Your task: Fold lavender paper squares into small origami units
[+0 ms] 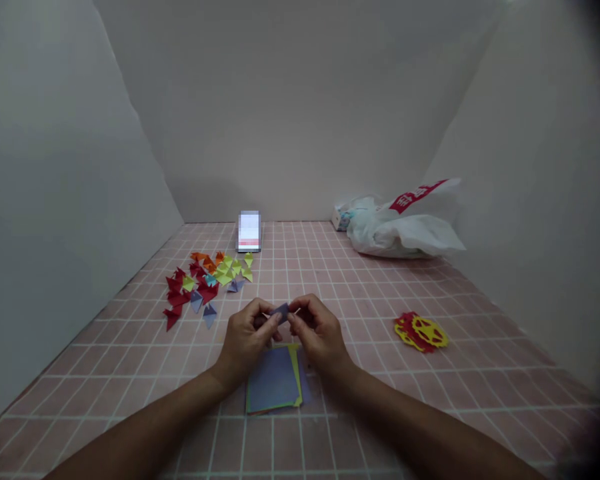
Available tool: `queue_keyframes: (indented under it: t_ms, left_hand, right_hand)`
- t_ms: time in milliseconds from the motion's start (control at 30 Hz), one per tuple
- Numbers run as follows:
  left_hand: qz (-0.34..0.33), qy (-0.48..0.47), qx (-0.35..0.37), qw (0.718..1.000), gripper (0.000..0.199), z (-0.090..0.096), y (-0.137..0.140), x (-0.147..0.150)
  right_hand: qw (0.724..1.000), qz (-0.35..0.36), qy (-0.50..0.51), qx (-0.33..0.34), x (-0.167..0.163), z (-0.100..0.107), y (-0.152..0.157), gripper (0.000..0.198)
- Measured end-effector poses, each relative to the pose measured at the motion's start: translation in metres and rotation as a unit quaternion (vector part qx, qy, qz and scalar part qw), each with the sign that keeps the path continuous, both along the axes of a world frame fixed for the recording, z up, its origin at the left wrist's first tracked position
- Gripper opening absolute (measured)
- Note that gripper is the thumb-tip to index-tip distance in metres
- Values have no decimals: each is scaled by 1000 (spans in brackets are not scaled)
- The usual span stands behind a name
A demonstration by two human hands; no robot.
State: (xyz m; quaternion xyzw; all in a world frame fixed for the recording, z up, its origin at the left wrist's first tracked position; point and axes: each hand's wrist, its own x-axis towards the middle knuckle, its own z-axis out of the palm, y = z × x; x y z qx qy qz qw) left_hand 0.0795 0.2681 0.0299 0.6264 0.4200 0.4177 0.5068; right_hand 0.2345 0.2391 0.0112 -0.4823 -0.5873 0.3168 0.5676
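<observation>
Between my two hands is a small folded piece of purple-blue paper (281,312). My left hand (250,333) pinches its left side between thumb and fingers. On the other side my right hand (320,331) pinches its right end the same way. Just below the hands lies a stack of square paper sheets (273,381), purple-blue on top with yellow-green edges showing beneath. To the left, several small folded paper figures (207,291) in red, orange, yellow-green and blue lie loosely grouped.
A phone (249,231) with a lit screen stands upright at the back. Back right, a white plastic bag (405,230) sits beside a small box (341,217). Red and yellow cut-out discs (423,332) lie at right on the pink tiled cloth (370,400). Pale walls enclose the table.
</observation>
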Motion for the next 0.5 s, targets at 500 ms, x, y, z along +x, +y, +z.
queue_keyframes:
  t_ms: [500]
  left_hand:
    - [6,-21,20,1000,20,-4,2,0]
  right_hand:
    - [1000,-12,-13,17,-1,6,-3,5]
